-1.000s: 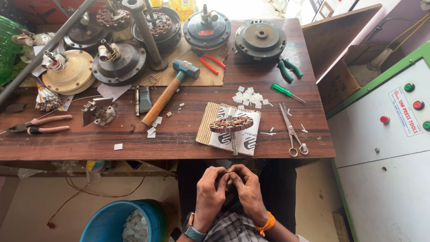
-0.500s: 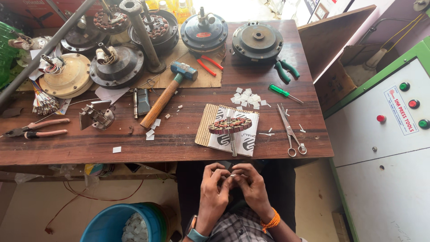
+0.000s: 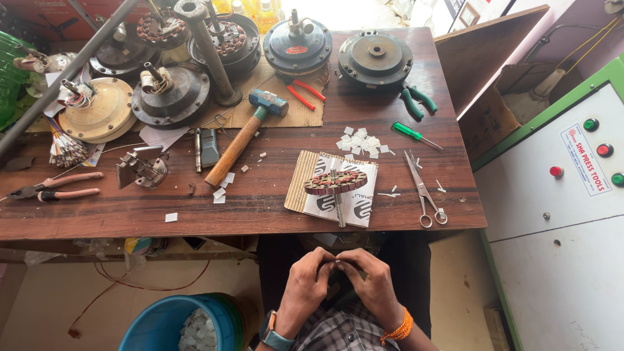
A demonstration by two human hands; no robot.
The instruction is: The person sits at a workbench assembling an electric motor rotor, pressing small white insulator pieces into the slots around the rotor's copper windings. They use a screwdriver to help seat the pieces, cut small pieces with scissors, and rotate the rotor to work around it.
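Observation:
Both hands are held together low over my lap, below the front edge of the wooden table (image 3: pixel 260 211). My left hand (image 3: pixel 305 283) and my right hand (image 3: pixel 370 286) pinch a small dark piece (image 3: pixel 337 265) between their fingertips; what it is I cannot tell. On the table just above them a wound stator on a shaft (image 3: pixel 336 182) lies on a printed paper sheet (image 3: pixel 354 201). A pile of small white paper slips (image 3: pixel 361 142) lies farther back.
Scissors (image 3: pixel 422 188), a green screwdriver (image 3: pixel 416 134), a hammer (image 3: pixel 244 133), red and green pliers, and several fan motor housings (image 3: pixel 376 58) cover the table. A blue bucket (image 3: pixel 175 325) stands at lower left. A white and green machine cabinet (image 3: pixel 565 214) stands on the right.
My hands stay together at my lap with only slight finger movement. The view has shifted a little. Nothing on the table has moved.

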